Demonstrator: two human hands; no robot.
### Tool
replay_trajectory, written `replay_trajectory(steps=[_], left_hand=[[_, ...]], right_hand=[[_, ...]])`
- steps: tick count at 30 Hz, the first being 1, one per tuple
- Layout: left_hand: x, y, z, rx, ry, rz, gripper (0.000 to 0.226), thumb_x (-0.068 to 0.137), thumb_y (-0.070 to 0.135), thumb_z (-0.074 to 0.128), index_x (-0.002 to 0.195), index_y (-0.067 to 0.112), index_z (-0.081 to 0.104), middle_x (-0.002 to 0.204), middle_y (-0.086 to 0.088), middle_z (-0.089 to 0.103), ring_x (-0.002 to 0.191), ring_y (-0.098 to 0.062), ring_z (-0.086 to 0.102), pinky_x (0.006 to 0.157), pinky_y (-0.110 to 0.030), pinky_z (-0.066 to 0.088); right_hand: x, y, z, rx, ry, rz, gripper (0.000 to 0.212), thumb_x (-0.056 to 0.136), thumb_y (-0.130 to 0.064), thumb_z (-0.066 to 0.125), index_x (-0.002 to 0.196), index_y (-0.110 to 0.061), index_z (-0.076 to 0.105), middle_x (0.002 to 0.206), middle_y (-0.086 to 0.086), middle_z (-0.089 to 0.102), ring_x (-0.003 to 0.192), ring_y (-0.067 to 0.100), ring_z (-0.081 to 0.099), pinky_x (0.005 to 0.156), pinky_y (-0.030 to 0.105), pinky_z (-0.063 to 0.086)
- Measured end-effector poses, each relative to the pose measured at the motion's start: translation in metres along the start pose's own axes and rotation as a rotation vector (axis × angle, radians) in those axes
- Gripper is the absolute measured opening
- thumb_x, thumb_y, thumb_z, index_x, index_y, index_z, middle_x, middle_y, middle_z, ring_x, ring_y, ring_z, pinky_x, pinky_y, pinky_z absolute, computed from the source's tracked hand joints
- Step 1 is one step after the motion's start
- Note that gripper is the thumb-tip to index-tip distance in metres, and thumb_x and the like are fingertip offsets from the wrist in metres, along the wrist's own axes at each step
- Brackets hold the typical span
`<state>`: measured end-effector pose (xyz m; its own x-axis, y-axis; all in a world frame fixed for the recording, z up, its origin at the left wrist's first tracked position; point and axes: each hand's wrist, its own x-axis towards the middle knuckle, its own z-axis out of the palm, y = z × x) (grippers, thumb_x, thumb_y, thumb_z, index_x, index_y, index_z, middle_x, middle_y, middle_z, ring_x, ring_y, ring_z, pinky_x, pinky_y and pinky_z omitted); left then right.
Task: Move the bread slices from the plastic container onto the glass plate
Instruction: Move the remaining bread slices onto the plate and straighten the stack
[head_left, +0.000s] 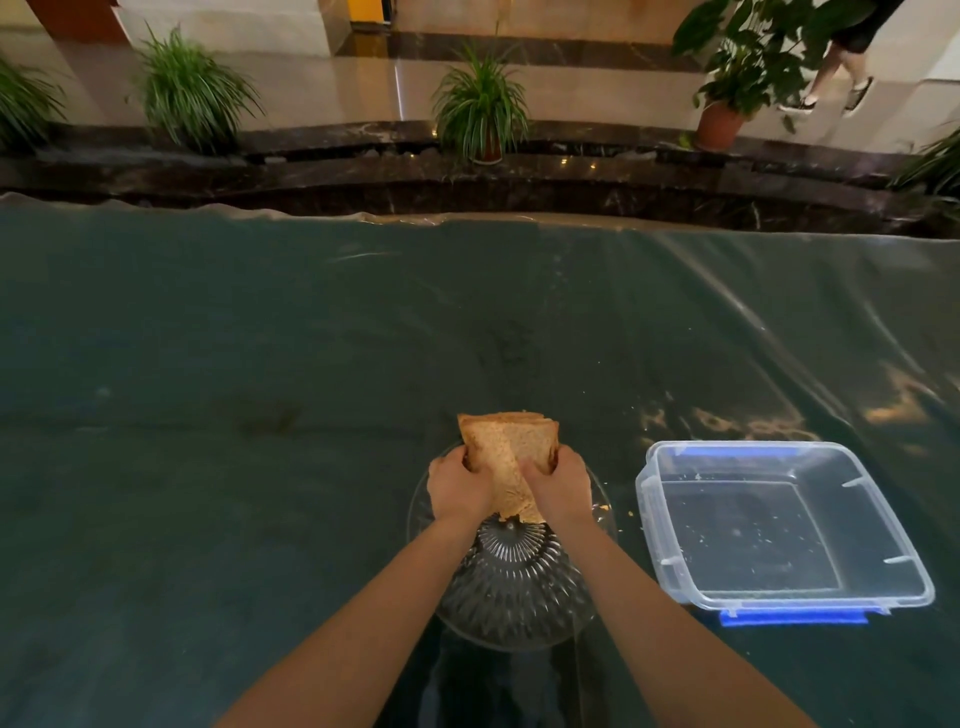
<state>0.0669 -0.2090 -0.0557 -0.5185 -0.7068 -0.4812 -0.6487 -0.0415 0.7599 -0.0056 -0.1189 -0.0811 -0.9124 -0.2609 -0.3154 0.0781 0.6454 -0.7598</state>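
My left hand grips one side of the stack of brown bread slices, my right hand grips the other, holding it above the round ribbed glass plate. Just right sits the clear rectangular plastic container, only crumbs inside.

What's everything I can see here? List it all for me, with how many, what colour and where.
bread slices: one stack, brown, held over the plate
glass plate: one, clear, centre of table
plastic container: one, clear with blue clips, right of plate, only crumbs inside
table cover: one, dark green under clear film
potted plants: several, green, along the dark ledge behind
passer-by's legs: one pair, top right
left hand: gripping the stack's left side
right hand: gripping its right side
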Motion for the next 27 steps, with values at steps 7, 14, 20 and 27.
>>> replay_trajectory(steps=[7,14,20,27], left_hand=[[-0.008,-0.006,-0.001,-0.013,-0.011,0.002,0.042,0.088,0.016,0.055,0.129,0.008,0.059,0.125,-0.018,0.061,0.112,-0.034,0.062,0.097,-0.047,0.052],[-0.01,-0.011,-0.002,0.022,-0.01,0.016,0.041,0.089,0.017,0.055,0.129,0.008,0.058,0.125,-0.014,0.064,0.114,-0.029,0.061,0.099,-0.044,0.051],[-0.01,-0.012,-0.002,0.103,0.061,0.069,0.037,0.086,0.013,0.054,0.121,0.004,0.061,0.121,-0.019,0.059,0.113,-0.031,0.056,0.097,-0.045,0.05],[-0.014,-0.009,0.002,0.067,0.081,0.065,0.035,0.087,0.008,0.051,0.118,-0.001,0.062,0.121,-0.022,0.06,0.105,-0.034,0.062,0.092,-0.043,0.053]], right_hand=[[-0.007,0.001,-0.003,0.008,0.009,-0.009,0.025,0.082,-0.02,0.066,0.098,-0.003,0.056,0.09,0.01,0.058,0.079,0.02,0.054,0.064,0.028,0.041],[-0.005,0.008,-0.002,-0.028,-0.027,0.03,0.029,0.083,-0.023,0.065,0.102,-0.002,0.058,0.088,0.005,0.057,0.076,0.018,0.053,0.063,0.025,0.039],[-0.01,0.008,-0.006,-0.022,-0.01,-0.003,0.04,0.081,-0.026,0.067,0.111,-0.004,0.055,0.108,0.013,0.06,0.101,0.029,0.058,0.09,0.044,0.051],[-0.019,0.005,-0.005,-0.057,0.051,-0.05,0.026,0.083,-0.019,0.064,0.102,-0.004,0.055,0.095,0.004,0.046,0.087,0.019,0.043,0.078,0.037,0.043]])
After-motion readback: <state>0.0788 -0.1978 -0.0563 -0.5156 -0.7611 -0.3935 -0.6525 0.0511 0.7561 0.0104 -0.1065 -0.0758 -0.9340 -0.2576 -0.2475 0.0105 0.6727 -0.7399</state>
